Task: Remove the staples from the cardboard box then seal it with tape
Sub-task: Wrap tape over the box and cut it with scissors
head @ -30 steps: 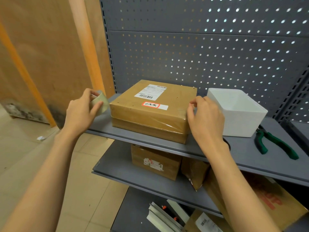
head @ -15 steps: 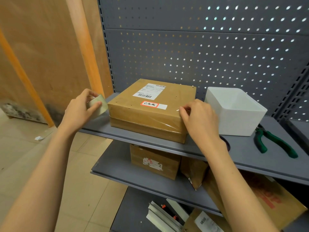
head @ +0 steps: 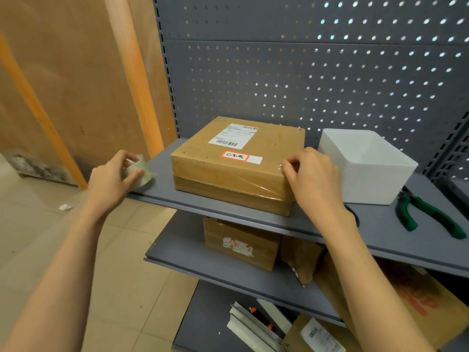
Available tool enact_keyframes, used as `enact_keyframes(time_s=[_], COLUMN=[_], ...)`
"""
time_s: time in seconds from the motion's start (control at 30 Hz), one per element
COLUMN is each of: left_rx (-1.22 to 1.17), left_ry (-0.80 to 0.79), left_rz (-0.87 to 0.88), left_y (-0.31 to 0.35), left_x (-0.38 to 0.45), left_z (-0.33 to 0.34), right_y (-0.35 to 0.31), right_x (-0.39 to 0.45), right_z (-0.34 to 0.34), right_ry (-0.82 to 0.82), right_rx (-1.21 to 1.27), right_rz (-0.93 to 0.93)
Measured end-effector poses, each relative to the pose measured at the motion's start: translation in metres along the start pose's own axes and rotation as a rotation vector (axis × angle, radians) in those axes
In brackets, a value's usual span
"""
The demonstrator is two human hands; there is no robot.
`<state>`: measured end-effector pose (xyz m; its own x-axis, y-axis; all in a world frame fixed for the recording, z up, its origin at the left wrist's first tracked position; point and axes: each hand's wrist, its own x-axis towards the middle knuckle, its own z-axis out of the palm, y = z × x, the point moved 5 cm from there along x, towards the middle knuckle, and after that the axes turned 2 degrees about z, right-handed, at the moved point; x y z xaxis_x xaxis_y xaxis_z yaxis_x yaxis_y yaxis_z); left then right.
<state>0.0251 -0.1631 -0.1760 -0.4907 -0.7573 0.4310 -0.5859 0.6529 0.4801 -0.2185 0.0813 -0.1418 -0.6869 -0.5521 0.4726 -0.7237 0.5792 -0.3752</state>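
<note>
Gripping a tape roll (head: 140,171), the left hand (head: 114,177) waits while right hand (head: 313,177) fingers pinch the labelled cardboard box (head: 228,174) edge.

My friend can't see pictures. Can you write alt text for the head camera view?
A right hand pinches clear tape at a cardboard box on a grey shelf; the left hand holds a tape roll. A white bin and green pliers sit right.

Likely a stockroom: pegboard-backed metal shelving (head: 253,207) stacked with parcels (head: 241,242).
</note>
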Motion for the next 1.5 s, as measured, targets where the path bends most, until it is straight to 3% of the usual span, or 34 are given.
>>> enact_keyframes(time_s=[0.37,0.6,0.8,0.9,1.07,1.27,1.5], left_rx=[0.133,-0.091,-0.082,-0.176,-0.201,0.0,0.082], left_ry=[-0.026,-0.239,-0.127,-0.194,-0.378,-0.432,-0.457], left_rz=[0.205,0.09,0.394,0.606,0.795,0.773,0.653], left_y=[0.017,0.029,0.123,0.182,0.239,0.228,0.222], left_x=[0.004,0.013,0.008,-0.016,-0.046,-0.045,-0.042], left_z=[0.032,0.024,0.009,0.032,0.076,0.096,0.098], right_y=[0.0,0.007,0.022,0.023,0.02,0.011,0.009], right_x=[-0.004,-0.005,-0.02,-0.029,-0.041,-0.057,-0.072], right_z=[-0.002,0.001,0.001,-0.003,0.011,0.032,0.046], right_ry=[0.019,0.035,0.061,0.043,-0.121,-0.284,-0.352], right_rx=[0.001,0.1,0.374,0.521,0.785,0.896,0.908], right_rz=[-0.002,-0.009,0.03,0.093,0.173,0.205,0.269])
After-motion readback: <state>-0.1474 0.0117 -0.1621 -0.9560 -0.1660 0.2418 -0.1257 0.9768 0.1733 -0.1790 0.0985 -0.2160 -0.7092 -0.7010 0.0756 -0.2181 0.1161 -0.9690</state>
